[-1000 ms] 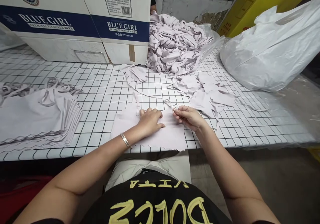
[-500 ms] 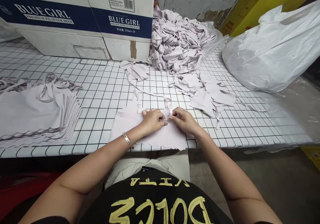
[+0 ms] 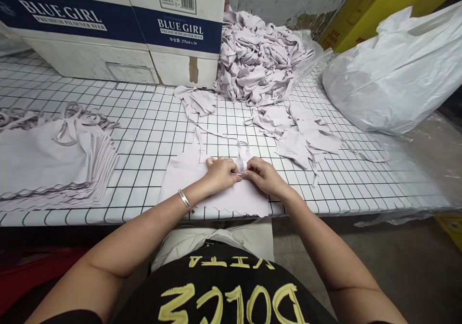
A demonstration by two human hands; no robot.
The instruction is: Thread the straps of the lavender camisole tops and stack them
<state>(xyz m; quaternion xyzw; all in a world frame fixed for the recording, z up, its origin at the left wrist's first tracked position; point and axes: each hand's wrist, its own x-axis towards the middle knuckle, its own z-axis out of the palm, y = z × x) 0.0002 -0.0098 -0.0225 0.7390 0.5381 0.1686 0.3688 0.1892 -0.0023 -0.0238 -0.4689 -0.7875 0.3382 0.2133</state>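
A pale pink garment piece (image 3: 184, 179) with thin straps and a wavy hem lies flat near the table's front edge. My left hand (image 3: 222, 172) rests over it, thumb and fingers pinched on its upper edge. Close beside it, my right hand (image 3: 263, 174) pinches the same edge where a looped strap (image 3: 243, 150) joins. The fingertips of both hands almost meet. Exactly what lies between them is too small to make out. Another strap (image 3: 199, 143) stretches away from the garment's upper left.
A stack of similar garments (image 3: 46, 158) lies at left. A beer carton (image 3: 180, 64) stands behind, beside a heap of pink fabric (image 3: 258, 57). Loose pieces (image 3: 299, 134) lie right of centre on the grid-patterned cloth (image 3: 144, 122). A white plastic bag (image 3: 390, 78) stands at right.
My right hand has shifted slightly left and down, bringing its fingertips nearer to my left hand. The garment stays in place, and the camera view has shifted a little.
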